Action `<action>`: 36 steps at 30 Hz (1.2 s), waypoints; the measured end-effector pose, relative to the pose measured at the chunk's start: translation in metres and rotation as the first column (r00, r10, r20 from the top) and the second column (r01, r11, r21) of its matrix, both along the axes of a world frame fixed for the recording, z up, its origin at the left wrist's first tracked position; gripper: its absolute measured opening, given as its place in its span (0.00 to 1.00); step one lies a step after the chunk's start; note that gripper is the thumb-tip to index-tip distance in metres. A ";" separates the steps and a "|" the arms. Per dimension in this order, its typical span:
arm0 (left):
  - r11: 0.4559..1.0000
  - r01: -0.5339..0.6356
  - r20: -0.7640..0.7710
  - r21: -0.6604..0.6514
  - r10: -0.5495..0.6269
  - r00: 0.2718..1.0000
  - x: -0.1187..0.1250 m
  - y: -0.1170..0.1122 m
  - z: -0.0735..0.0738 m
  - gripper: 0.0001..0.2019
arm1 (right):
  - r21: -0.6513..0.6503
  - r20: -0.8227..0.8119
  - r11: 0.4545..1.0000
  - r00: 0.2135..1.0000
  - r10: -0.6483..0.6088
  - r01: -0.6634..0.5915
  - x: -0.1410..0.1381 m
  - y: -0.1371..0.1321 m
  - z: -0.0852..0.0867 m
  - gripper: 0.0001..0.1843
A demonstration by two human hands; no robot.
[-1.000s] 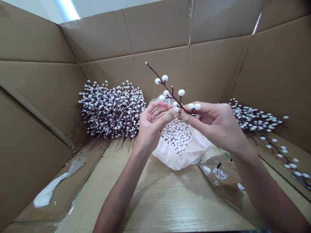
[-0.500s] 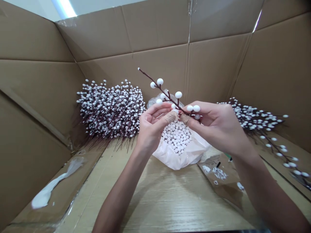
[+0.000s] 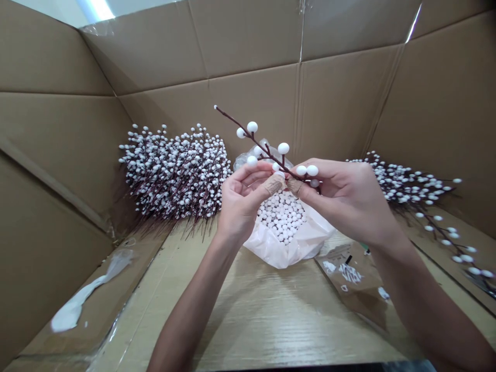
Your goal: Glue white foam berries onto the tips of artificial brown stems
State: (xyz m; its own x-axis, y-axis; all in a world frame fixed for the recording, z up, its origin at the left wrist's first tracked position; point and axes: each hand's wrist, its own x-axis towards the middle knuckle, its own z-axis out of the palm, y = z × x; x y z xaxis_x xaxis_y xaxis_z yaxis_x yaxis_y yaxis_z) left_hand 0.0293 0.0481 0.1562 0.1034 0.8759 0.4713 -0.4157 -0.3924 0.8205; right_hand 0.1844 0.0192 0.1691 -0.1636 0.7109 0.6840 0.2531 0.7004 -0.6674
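Left hand point(image 3: 244, 199): narrow pinch, fingers curled, thumb reaching across to the white berry stem point(image 3: 263, 147) near its lower end; thumb tip wrapped in a tan fabric bandage point(image 3: 273, 185).

Right hand point(image 3: 349, 199): equally narrow pinch on the same stem, just beside the left thumb; fingertip nearest the stem wrapped in a second tan bandage point(image 3: 295, 187), the two bandaged tips almost touching.

Stem: held in the air between both hands, above the middle of the desk point(image 3: 267, 320), tilted up and away toward the left, thin and dark red-brown, with small side twigs and round white foam berries; lower end partly hidden behind the right fingers.

Bag: crumpled white plastic bag point(image 3: 289, 245) directly below the hands, near the desk's far edge, open and full of loose white foam balls point(image 3: 281, 219).

Left of the bag: dense pile of finished berry stems point(image 3: 174, 173), just beside the bag, against the far wall of the cardboard box point(image 3: 248, 88).

Right of the bag: smaller pile of berry stems point(image 3: 411, 186), with one long berry branch point(image 3: 445, 237) running down toward the desk's right edge.

Near right: brown kraft paper pouch point(image 3: 349, 279) with white scraps on it, lying flat and partly under the right forearm.

Near left: white plastic strip point(image 3: 73, 315) on a cardboard flap beside the desk's left edge.
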 end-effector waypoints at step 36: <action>0.965 0.199 -0.667 -0.170 -0.262 0.698 0.014 -0.023 -0.022 0.07 | -0.193 -0.759 0.900 0.641 0.114 -0.390 -0.003 0.018 0.000 0.07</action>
